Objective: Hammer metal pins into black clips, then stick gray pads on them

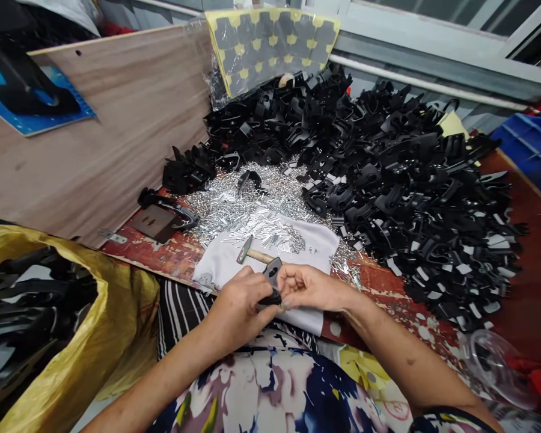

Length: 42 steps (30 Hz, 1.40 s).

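Observation:
My left hand [241,300] is closed around a black plastic part [273,272] with a hole in its upper end. At the lower edge of that part, the thumb and fingertips of my right hand [313,288] are pinched together. Whatever sits between those fingertips is too small to make out. Just beyond my hands a small hammer [258,255] with a wooden handle lies on a pale cloth [318,234]. A heap of thin silvery metal pins [225,210] spreads over the cloth's far side and onto the table.
A large pile of black plastic parts [369,174] covers the table's back and right. At left stand a brown block [153,223], a wooden board [130,108] and a yellow sack [117,307] of black parts. A clear plastic container [491,367] is at lower right.

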{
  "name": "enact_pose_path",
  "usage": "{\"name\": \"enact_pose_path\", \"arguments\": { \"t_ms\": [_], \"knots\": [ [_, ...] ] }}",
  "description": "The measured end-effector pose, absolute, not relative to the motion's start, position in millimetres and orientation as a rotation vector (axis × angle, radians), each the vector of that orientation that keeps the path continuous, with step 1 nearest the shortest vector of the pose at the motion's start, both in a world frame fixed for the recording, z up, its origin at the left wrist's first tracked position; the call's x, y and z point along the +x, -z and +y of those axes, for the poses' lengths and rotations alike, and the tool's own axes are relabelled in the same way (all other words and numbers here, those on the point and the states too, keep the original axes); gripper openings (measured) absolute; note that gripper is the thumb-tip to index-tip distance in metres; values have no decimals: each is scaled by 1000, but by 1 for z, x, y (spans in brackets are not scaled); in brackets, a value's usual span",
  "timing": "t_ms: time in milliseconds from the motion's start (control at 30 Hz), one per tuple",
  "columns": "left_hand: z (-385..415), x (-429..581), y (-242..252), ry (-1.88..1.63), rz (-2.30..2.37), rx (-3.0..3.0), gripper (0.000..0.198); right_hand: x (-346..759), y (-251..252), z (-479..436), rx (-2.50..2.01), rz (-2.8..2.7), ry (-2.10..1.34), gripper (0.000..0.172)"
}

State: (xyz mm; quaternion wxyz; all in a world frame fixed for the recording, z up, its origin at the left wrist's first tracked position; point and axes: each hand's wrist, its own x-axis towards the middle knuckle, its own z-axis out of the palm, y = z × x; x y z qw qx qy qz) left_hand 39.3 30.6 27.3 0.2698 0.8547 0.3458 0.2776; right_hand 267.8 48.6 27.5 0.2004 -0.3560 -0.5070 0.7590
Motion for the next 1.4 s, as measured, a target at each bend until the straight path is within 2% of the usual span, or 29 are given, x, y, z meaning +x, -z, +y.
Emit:
{"name": "enact_pose_path", "arguments": {
  "t_ms": [200, 267, 300, 367, 433, 500, 567, 667, 767, 900, 1100, 1300, 1400],
  "knots": [
    [19, 37, -26, -687, 965, 2293, 25, 251, -15, 40, -1077, -1478, -2102, 35],
    [17, 33, -23, -689, 1046, 2238, 27, 252, -16, 48, -1136, -1614, -2057, 27],
    [17, 30, -22, -707, 1096, 2193, 28, 253, -17, 55, -1191, -1727, -1942, 19],
    [19, 22, -19, -769, 1196, 2044, 30, 254, -18, 75, -1339, -1998, -1449, 11],
    [22, 15, -17, -838, 1252, 1823, 30, 251, -19, 100, -1424, -2255, -809, 18],
    [24, 10, -15, -861, 1242, 1569, 30, 243, -16, 122, -1377, -2548, -329, 21],
    [24, 7, -12, -854, 1199, 1317, 31, 233, -10, 138, -1251, -2805, -93, 21],
    [23, 5, -9, -902, 1125, 1008, 35, 219, -2, 148, -1137, -2924, 56, 17],
    [23, 5, -8, -1004, 1049, 803, 33, 220, 4, 153, -1162, -2869, 86, 19],
    [26, 3, -9, -1064, 965, 641, 30, 240, 9, 166, -1286, -2641, -54, 25],
    [32, 2, -10, -1158, 856, 508, 27, 264, 0, 155, -1312, -2188, -327, 15],
    [37, 12, -9, -1162, 893, 466, 40, 247, -24, 102, -1285, -1774, -894, 2],
    [37, 17, -9, -1142, 938, 480, 33, 236, -30, 84, -1208, -1580, -1247, 21]
  ]
}}
